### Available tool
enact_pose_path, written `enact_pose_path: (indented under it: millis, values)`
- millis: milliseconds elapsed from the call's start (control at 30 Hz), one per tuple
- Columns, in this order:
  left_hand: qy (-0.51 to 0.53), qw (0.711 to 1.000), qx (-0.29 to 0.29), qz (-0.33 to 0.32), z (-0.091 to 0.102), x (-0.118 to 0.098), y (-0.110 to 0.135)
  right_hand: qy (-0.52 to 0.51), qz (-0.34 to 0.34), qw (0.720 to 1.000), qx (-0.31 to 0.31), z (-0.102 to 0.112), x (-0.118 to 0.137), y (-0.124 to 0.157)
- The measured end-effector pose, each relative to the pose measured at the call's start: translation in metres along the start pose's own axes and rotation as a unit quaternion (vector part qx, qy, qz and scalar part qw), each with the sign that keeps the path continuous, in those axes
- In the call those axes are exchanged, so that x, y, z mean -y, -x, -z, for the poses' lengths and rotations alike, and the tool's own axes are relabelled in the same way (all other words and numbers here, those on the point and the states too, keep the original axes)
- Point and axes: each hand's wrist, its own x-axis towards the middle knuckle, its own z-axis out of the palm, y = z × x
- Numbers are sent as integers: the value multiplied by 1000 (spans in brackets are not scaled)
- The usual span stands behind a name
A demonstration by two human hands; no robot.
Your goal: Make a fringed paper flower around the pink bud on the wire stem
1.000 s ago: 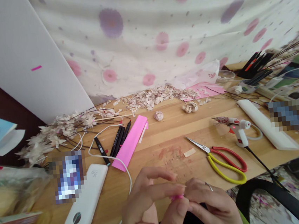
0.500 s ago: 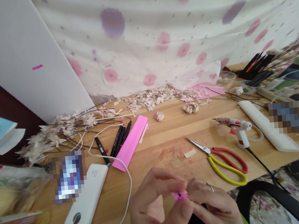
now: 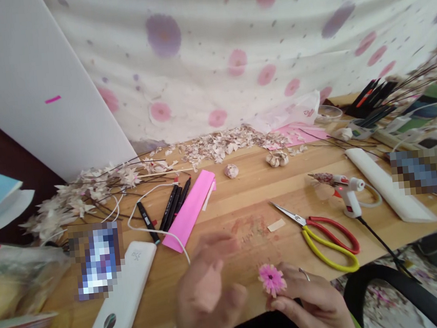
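Observation:
A small pink paper flower (image 3: 272, 278) with a dark centre and pale fringed tips faces up near the desk's front edge. My right hand (image 3: 312, 299), a ring on one finger, pinches it from below; the grip point is hidden behind the petals. To the flower's left, my left hand (image 3: 209, 291) is blurred by motion, its thumb and fingers apart with nothing between them. Beyond the hands lie a small beige strip (image 3: 276, 225) and scissors (image 3: 305, 221) with one red and one yellow handle. A folded pink paper strip (image 3: 190, 210) rests farther left.
A glue gun (image 3: 346, 187) stands at the right beside a long white packet (image 3: 390, 183). Black markers (image 3: 174, 204), a white power bank (image 3: 124, 291) and its cable occupy the left. Garlic bulbs (image 3: 277, 159) and a heap of peeled skins (image 3: 224, 145) lie at the back.
My left hand has let go of the flower and moved left, its fingers spreading. The flower stays in my right hand, its petals now fully visible and opened out. The view has shifted slightly.

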Motion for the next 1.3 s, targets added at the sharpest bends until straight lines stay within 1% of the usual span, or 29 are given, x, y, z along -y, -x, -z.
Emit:
enact_pose_path:
  millis: [67,100,200,300,367,433,600,733,933,1133,1300]
  values:
    - [-38,998,-21,-36,5,-10,-4,-8,4,1000,12,0,-1,1]
    - [-58,997,-19,-48,6,-15,-7,-13,5,1000,18,0,-1,2]
    - [-118,991,16,-56,2,-30,-15,-20,-1,999,35,-1,-3,3]
    - [-154,984,72,-57,-4,-37,-19,-11,-5,999,31,-1,-3,3]
    - [-163,980,97,-57,-5,-38,-19,-6,-5,999,33,-1,-2,2]
    - [-162,980,103,-54,-6,-35,-18,-7,-6,999,34,0,0,1]
    - [-144,984,94,-37,-8,-28,-16,-9,-16,999,31,1,0,1]
    - [-134,986,94,-29,-11,-26,-16,-9,-9,999,31,0,-2,1]
    - [-93,992,84,4,-12,-22,-13,-4,-9,1000,19,-1,-4,1]
    - [-71,993,91,8,-12,-17,-13,-6,-8,1000,21,-2,-5,3]
    - [-55,994,98,12,-15,-16,-11,1,-9,1000,5,-2,-2,3]
